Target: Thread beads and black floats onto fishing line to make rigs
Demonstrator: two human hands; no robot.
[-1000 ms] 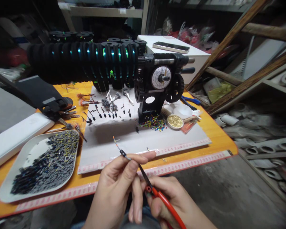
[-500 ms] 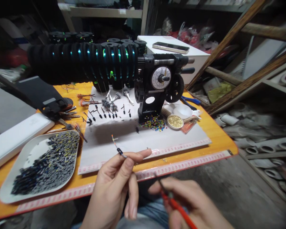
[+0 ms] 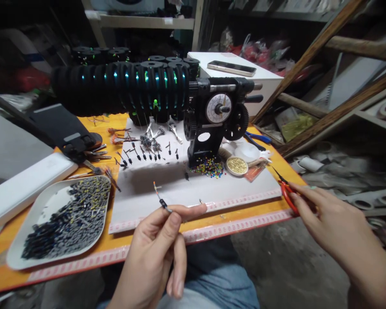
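My left hand [image 3: 161, 249] is closed in a pinch, thumb against fingers, with the index finger stretched to the right. It grips the lower end of a small wire piece with a black sleeve [image 3: 163, 203] and a thin orange-tipped stem, which points up and left over the white board [image 3: 167, 184]. Over the table's right edge, my right hand [image 3: 324, 219] is closed on the red handles of a pair of scissors [image 3: 288, 197]. Their thin dark tips point up and left, just off the board. A tiny metallic bit [image 3: 200, 201] lies near my left index fingertip.
A tray [image 3: 13, 253] of grey and black sleeves stands left. A black spool machine [image 3: 122, 88] rises behind the board, with colored beads [image 3: 209, 166] at its foot. Right of these sit a dish of gold beads [image 3: 237, 165] and blue-handled pliers [image 3: 259, 137]. Small black pieces [image 3: 150, 157] line the board.
My right hand has moved from in front of my lap to the table's right edge, carrying the scissors. My left hand keeps its pinch in nearly the same place. The view has shifted slightly.
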